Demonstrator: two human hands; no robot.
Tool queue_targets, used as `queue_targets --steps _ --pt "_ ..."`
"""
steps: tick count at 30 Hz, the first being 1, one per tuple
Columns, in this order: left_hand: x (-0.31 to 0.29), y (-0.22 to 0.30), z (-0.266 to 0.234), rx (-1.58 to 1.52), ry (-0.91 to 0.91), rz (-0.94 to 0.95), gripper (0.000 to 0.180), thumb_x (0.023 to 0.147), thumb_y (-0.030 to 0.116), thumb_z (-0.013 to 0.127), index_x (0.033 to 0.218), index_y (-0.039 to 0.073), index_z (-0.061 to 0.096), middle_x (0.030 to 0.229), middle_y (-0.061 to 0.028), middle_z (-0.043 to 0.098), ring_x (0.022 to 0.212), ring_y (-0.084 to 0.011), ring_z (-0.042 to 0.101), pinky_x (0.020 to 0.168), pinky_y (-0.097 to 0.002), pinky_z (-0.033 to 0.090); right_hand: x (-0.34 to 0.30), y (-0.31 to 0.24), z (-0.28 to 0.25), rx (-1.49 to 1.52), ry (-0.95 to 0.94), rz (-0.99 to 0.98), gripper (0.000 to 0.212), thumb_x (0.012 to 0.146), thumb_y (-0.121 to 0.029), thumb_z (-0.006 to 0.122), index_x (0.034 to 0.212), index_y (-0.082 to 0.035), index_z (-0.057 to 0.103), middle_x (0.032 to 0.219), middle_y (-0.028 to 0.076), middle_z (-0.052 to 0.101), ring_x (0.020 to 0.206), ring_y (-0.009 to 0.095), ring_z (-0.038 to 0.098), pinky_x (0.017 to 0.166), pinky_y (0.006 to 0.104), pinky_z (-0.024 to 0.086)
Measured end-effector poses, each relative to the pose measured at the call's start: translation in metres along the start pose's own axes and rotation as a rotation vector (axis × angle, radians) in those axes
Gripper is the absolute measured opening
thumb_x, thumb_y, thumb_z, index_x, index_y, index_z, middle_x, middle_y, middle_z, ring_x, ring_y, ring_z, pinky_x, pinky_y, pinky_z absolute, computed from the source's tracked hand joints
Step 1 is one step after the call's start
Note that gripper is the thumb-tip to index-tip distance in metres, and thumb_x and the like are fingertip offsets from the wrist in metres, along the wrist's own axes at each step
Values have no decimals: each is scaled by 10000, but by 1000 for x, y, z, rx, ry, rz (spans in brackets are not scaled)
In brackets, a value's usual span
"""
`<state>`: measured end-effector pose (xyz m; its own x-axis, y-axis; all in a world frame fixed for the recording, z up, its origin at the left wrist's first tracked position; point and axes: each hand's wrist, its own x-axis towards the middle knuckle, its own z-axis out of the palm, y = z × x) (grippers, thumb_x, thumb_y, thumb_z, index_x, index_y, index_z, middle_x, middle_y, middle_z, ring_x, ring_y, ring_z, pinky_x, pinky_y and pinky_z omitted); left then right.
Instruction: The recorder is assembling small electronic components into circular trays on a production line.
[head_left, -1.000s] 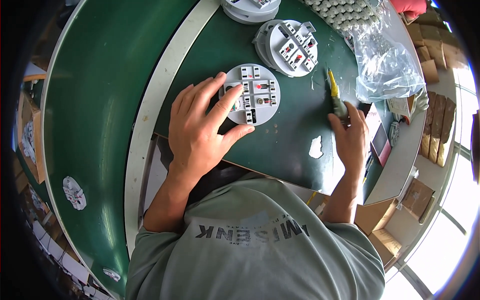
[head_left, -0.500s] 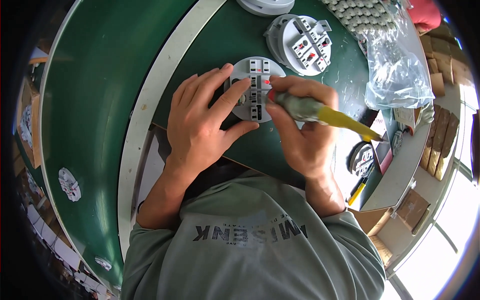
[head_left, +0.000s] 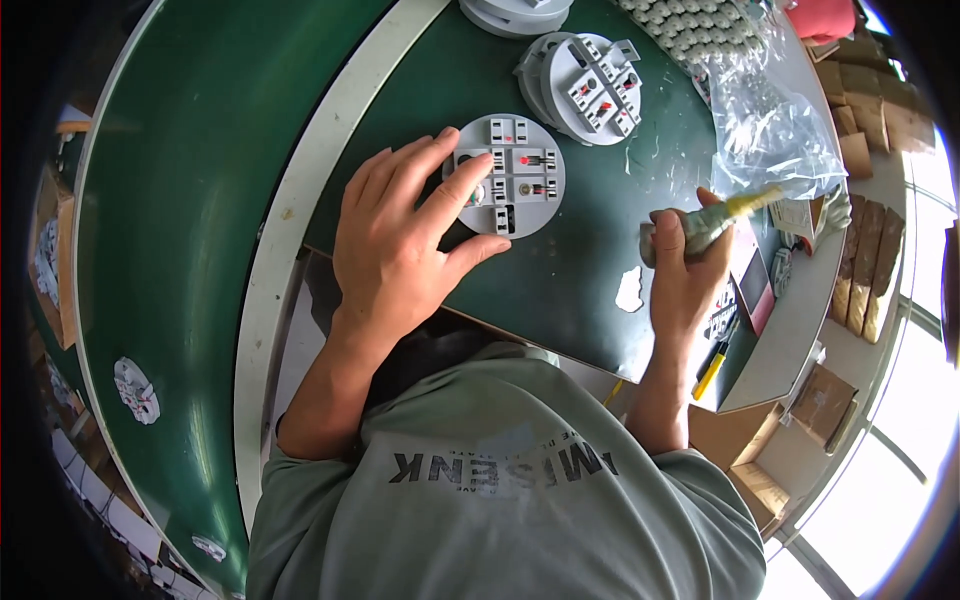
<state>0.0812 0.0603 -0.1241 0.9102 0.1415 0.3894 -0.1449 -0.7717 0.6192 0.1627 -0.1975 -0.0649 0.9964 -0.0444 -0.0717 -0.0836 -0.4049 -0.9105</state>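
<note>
A round grey plastic base (head_left: 541, 212) with raised terminal blocks and small red parts lies on the green table. My left hand (head_left: 402, 225) rests over its left side, fingers spread. The index fingertip is on the blocks and the thumb is by the lower rim. The left part of the base is hidden under that hand. Off to the right, my right hand (head_left: 690, 275) is closed around a tool with a grey-green wrapped body (head_left: 705, 228) and a yellow tapered end. What kind of tool it is, I cannot make out.
Beyond the base stand stacked similar grey bases (head_left: 600, 90) and another pale round stack (head_left: 515, 15). A clear plastic bag (head_left: 775, 140) and a tray of small white parts (head_left: 695, 30) are at the far right. A yellow-handled tool (head_left: 711, 372) lies near the right edge.
My right hand has moved away from the base to the right, carrying the tool, and more of the base shows. My left hand has stayed almost in place.
</note>
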Motion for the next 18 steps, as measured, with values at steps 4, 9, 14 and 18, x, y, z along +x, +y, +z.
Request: queue_targets --steps 4,9,14,18 --pt "1 -1 -1 50 15 16 750 666 319 985 1352 152 732 1420 -89 667 1251 -293 651 1112 -479 485 -1 4 -9 -463 138 -296 360 920 -41 803 1272 -37 726 1162 141 749 1065 261 703 905 392 558" --pt "-7 -3 2 33 31 36 791 594 245 1013 1329 117 752 1442 -95 676 1261 -340 645 1086 -472 507 0 -14 50 -323 -427 -650 273 874 -45 829 1145 -63 796 1102 131 737 1020 338 693 886 414 565" --pt "-5 -1 -1 27 30 22 791 591 230 1011 1328 111 751 1440 -99 673 1255 -339 647 1076 -473 512 18 -8 64 -387 -507 -725 237 855 -50 836 1089 -65 800 1044 112 723 941 337 693 834 414 573" --pt "-7 -2 -2 18 26 4 775 592 221 1008 1317 108 756 1438 -108 670 1254 -337 647 1071 -475 513 12 -7 69 -425 -448 -653 196 867 -11 845 1059 -27 809 1007 101 713 875 234 719 756 351 575"
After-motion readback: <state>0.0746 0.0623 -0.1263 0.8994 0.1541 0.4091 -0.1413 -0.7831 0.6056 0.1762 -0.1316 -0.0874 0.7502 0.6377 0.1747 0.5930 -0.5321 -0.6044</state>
